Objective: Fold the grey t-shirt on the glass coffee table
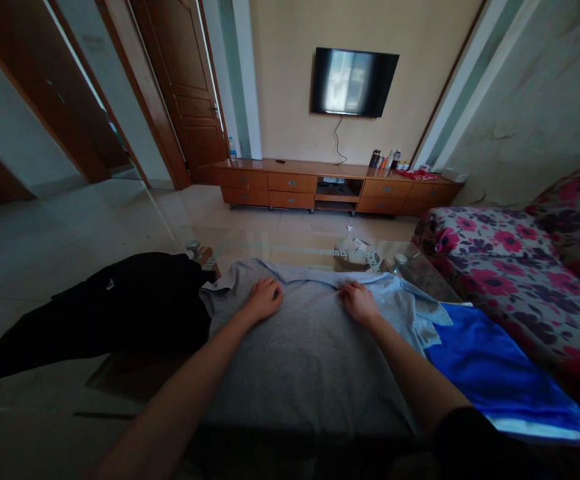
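A grey collared shirt lies spread flat on a glass table in front of me. My left hand rests on the shirt's far edge, left of centre, with fingers curled onto the fabric. About a hand's width to the right, my right hand pinches the same far edge, where the cloth bunches into small folds. A black garment lies to the left of the grey shirt, touching its collar side. A bright blue garment lies to the right, partly under the grey shirt's sleeve.
A sofa with a pink floral cover stands close on the right. A low wooden cabinet runs along the far wall under a wall-mounted TV. Brown doors stand at the left. Small items sit on the table's far side.
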A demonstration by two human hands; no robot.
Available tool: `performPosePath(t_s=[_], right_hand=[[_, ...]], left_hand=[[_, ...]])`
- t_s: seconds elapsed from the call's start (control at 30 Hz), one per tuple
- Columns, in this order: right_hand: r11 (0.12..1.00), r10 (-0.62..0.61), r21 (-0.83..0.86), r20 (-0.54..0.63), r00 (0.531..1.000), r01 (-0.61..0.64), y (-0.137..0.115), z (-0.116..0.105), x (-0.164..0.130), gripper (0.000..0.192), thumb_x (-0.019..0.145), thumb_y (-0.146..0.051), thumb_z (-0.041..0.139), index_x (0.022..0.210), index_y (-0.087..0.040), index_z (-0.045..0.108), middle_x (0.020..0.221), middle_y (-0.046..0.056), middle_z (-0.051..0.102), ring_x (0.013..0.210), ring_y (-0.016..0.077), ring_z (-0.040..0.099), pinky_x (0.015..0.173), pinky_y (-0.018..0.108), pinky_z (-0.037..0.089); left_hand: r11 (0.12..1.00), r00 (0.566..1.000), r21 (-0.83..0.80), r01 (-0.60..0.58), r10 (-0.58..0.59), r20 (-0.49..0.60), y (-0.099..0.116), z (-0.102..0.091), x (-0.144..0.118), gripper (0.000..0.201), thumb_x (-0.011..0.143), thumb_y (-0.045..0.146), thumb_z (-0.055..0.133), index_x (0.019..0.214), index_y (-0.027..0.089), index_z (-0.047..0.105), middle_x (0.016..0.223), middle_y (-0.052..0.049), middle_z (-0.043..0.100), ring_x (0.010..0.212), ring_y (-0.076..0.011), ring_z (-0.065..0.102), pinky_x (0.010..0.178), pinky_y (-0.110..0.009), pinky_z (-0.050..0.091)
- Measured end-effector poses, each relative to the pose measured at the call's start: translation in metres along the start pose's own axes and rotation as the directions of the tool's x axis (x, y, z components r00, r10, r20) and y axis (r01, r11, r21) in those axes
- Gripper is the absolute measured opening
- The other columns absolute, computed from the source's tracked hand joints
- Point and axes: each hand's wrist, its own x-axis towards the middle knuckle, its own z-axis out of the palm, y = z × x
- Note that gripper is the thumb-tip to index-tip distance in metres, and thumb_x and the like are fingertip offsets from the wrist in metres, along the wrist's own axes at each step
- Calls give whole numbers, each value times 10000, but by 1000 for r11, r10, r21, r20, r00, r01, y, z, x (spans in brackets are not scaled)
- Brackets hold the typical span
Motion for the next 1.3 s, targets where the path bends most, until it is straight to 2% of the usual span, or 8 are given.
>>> performPosePath(t_s=[0.13,0.27,0.43,0.63,0.8,1.0,1.17,1.3], right_hand=[[998,-56,-13,-58,997,56,13,4,34,548,917,-187,441,1446,-264,560,1457,71,558,1351,266,447,1117,411,345],[990,109,-60,-218,970,-125,16,18,53,766,954,-387,437,1643,-282,120,1700,72,128,1519,361,153,1141,577,268],[970,214,-77,-184,959,-231,11,35,62,583,1027,-441,300,1574,-247,348,1626,132,317,1439,326,318,1138,545,262],[967,244,-64,-44,969,-247,12,40,63,647,1036,-578,163,1588,-284,330,1668,69,255,1522,280,194,1195,522,176],[955,277,-93,-51,960,-281,6,26,43,664,1040,-560,167,1564,-209,375,1674,117,219,1529,305,175,1198,551,166],[961,205,-161,-132,970,-225,-2,-9,-10,593,1045,-537,250,1506,-225,453,1630,148,310,1489,320,253,1171,567,211],[956,186,-195,-169,968,-217,1,-34,-76,549,1043,-533,285,1425,-232,539,1575,155,391,1432,330,328,1123,586,268],[966,159,-177,-161,974,-187,-3,-51,-123,509,1040,-511,319,1362,-228,593,1562,154,401,1424,349,333,1106,603,271]], left_hand=[[991,996,-92,-92,93,-3,-12,11,38,297,894,317,536,1080,192,731,1215,-113,669,1204,-264,578,1083,-398,399],[997,995,-74,-30,23,-96,-25,23,52,644,883,315,546,1498,143,457,1615,-141,351,1495,-293,310,1214,-441,265],[995,997,90,41,-35,-73,-31,37,50,509,961,376,467,1433,200,542,1586,-105,419,1477,-286,348,1228,-447,236],[979,989,181,91,-68,-128,-20,34,46,470,964,382,466,1382,194,569,1500,-133,506,1410,-300,413,1192,-453,269],[948,970,292,124,-54,-237,-5,4,24,361,951,304,443,1211,157,646,1272,-169,618,1246,-304,505,1163,-454,288],[869,945,443,219,-76,-317,-1,-62,-25,470,865,262,506,1304,119,594,1313,-202,587,1286,-349,456,1189,-510,191],[793,890,451,410,-238,-390,-16,-111,-84,555,858,361,527,1365,138,550,1388,-210,550,1332,-387,411,1165,-541,178],[756,863,428,494,-365,-350,-40,-127,-127,636,858,437,528,1419,139,504,1364,-216,559,1280,-397,455,1092,-531,284]])
